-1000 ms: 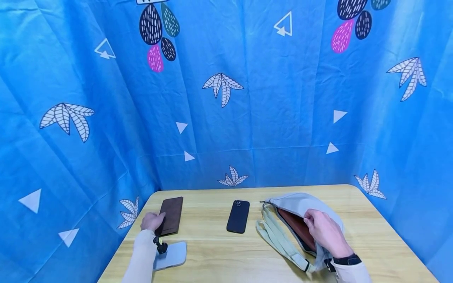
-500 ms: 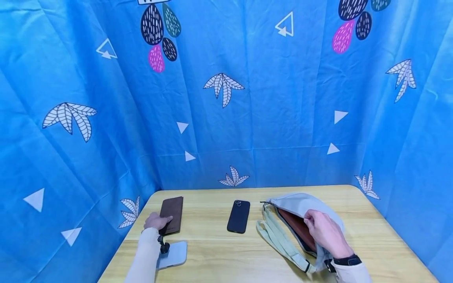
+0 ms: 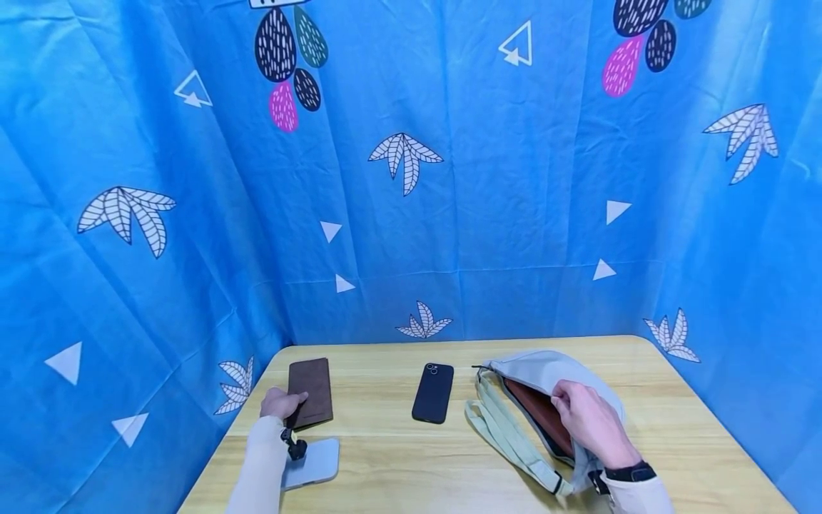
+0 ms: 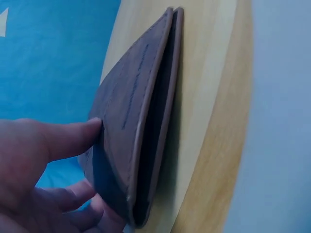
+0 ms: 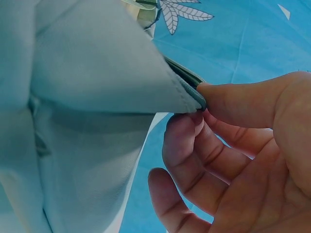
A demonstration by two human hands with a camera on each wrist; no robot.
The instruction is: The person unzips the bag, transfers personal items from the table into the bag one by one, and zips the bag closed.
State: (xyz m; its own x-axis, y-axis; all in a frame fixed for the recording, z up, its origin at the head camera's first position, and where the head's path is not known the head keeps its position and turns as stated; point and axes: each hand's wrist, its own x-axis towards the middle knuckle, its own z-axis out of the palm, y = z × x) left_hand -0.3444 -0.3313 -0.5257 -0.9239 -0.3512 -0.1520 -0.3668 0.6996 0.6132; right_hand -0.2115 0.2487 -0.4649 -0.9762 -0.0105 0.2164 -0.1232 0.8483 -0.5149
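Note:
At the table's left, my left hand (image 3: 281, 403) pinches the near-left side of a brown wallet (image 3: 315, 385). The left wrist view has the thumb on the wallet's (image 4: 126, 92) outer face and the other fingers behind its lower edge; the wallet is folded, with a narrow gap between its halves. On the right, my right hand (image 3: 591, 417) holds the opening's edge of a grey waist bag (image 3: 546, 364) between thumb and fingers. That bag gapes, and its reddish-brown inside shows. In the right wrist view the bag's fabric (image 5: 97, 63) is drawn to a point at the fingertips.
A black phone (image 3: 433, 392) lies face down mid-table. A light blue phone-like slab (image 3: 315, 462) lies under my left wrist, partly hidden. The bag's pale green strap (image 3: 507, 435) trails on the table (image 3: 398, 471). Blue curtains (image 3: 411, 235) stand behind and at both sides.
My left thumb has come over the wallet, and the wallet has turned slightly, its near edge now shifted a little right. The right hand and bag stay put.

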